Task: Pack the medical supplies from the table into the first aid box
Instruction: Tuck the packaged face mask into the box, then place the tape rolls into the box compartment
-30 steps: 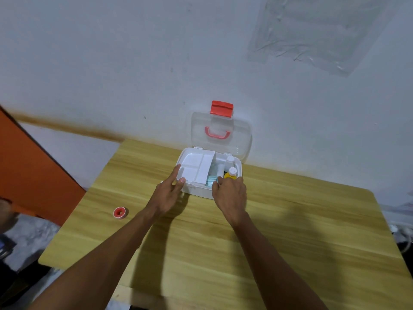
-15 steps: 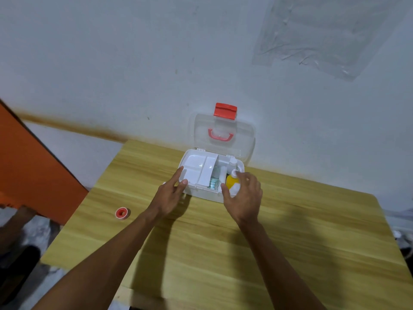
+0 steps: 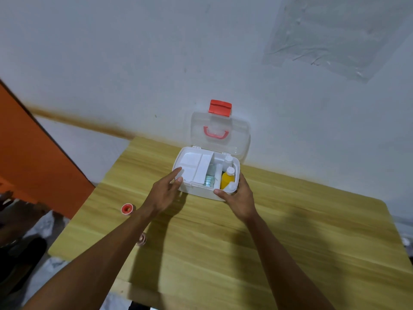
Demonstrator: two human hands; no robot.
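The box [image 3: 201, 193] sat open at the far edge of the desk [image 3: 290, 242], its lid [image 3: 240, 140] against the wall. The left hand [image 3: 165, 191], fingers straight, touched the box's near left corner. The right hand [image 3: 240, 198] cupped the near right corner, thumb on the front wall, beside a yellow bottle [image 3: 226, 180] standing inside. Packing looked part done: a tape roll [image 3: 127, 208] lay on the desk, well left. The next move likely called for the left hand to leave the box and fetch it.

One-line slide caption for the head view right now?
Open first aid box, yellow bottle inside: left hand at its tray, right hand gripping the front corner; tape roll on table.
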